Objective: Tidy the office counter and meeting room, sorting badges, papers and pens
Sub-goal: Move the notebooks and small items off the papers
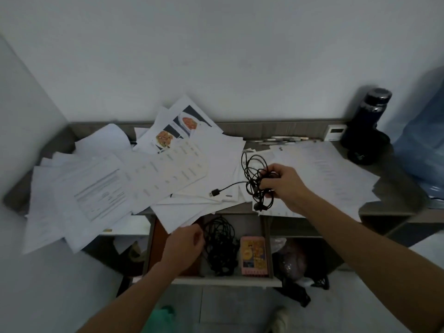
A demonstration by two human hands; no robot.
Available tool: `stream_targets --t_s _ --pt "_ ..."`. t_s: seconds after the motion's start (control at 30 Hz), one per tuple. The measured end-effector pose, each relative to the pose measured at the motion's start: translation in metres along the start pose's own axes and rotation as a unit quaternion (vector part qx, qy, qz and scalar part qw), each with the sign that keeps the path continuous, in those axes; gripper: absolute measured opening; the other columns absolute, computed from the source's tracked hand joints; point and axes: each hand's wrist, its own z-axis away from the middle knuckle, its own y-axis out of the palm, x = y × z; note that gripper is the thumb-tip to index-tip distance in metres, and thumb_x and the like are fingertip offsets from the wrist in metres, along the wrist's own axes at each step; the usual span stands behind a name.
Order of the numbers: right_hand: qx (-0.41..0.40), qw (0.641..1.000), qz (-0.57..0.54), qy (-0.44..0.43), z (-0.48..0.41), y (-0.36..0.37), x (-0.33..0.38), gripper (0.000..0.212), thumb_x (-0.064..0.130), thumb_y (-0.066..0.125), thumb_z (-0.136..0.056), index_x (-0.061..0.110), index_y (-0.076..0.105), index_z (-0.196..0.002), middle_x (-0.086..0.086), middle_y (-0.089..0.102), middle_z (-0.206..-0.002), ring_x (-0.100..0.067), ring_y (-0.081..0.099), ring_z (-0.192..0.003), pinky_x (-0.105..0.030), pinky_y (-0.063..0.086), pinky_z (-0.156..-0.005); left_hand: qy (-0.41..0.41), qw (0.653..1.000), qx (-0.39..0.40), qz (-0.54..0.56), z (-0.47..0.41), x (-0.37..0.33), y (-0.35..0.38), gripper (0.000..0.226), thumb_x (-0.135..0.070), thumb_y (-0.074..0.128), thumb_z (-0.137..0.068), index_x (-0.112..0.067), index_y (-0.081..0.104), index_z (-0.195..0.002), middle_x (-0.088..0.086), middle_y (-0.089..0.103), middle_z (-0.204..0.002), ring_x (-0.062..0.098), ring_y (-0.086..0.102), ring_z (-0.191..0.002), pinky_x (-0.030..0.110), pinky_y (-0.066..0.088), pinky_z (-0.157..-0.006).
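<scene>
Head view: the right hand (287, 186) has its grip closed round a tangled black cable (252, 174), held just above the papers (101, 186) that cover most of the tabletop (396, 195). The cable's loops hang loose and its USB plug (214, 193) trails out to the left. The left hand (183, 247) hovers over the open drawer (225, 281), fingers curled near an overhanging sheet; whether its grip holds anything I cannot tell. The cable looks light and floppy, likely to snag, so it is best carried by the bunched middle. The papers are thin, limp and slippery in a heap, so they are probably best squared into a stack and lifted from two opposite edges. The pens (283, 139) lie in a row by the back wall; being stiff and light, they could be pinched mid-barrel.
</scene>
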Motion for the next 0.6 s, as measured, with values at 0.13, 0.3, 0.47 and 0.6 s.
stream_targets --t_s 0.13,0.3,0.47,0.6 --pt "0.006 0.998 0.05 0.024 0.012 0.046 -0.055 0.025 -0.012 0.07 -0.075 0.011 0.062 -0.078 -0.008 0.062 -0.071 -0.016 0.06 -0.06 -0.022 0.051 -0.049 -0.06 0.995 0.072 -0.024 0.036 0.04 0.01 0.016 -0.028 0.056 -0.086 -0.018 0.066 -0.092 -0.002 0.066 -0.087 0.017 0.063 -0.083 0.029 0.048 -0.069" --pt "0.026 0.985 0.14 0.095 0.003 0.091 -0.133 0.018 -0.004 0.072 -0.079 0.005 0.062 -0.091 -0.015 0.066 -0.089 -0.024 0.064 -0.075 -0.042 0.059 -0.07 -0.116 0.982 0.132 -0.077 0.07 0.071 0.023 0.044 -0.056 0.04 -0.087 -0.023 0.067 -0.1 -0.001 0.06 -0.105 0.019 0.054 -0.103 0.032 0.042 -0.087" --pt "0.183 0.88 0.437 -0.034 -0.006 0.112 -0.172 0.072 0.019 0.069 -0.084 0.017 0.034 -0.147 -0.013 0.034 -0.149 -0.027 0.038 -0.132 -0.029 0.037 -0.104 -0.08 0.986 0.121 -0.081 0.088 0.087 0.019 0.081 -0.066 0.007 -0.068 -0.025 0.064 -0.111 0.0 0.059 -0.107 0.018 0.054 -0.102 0.03 0.04 -0.085" --pt "0.253 0.709 0.656 -0.053 -0.017 0.116 -0.197 0.083 0.032 0.056 -0.089 0.027 0.006 -0.155 -0.008 0.001 -0.162 -0.033 0.02 -0.144 -0.055 0.026 -0.113 -0.071 0.987 0.12 -0.082 0.088 0.091 0.019 0.08 -0.066 0.01 -0.071 -0.026 0.063 -0.114 0.0 0.059 -0.109 0.019 0.055 -0.102 0.029 0.039 -0.085"
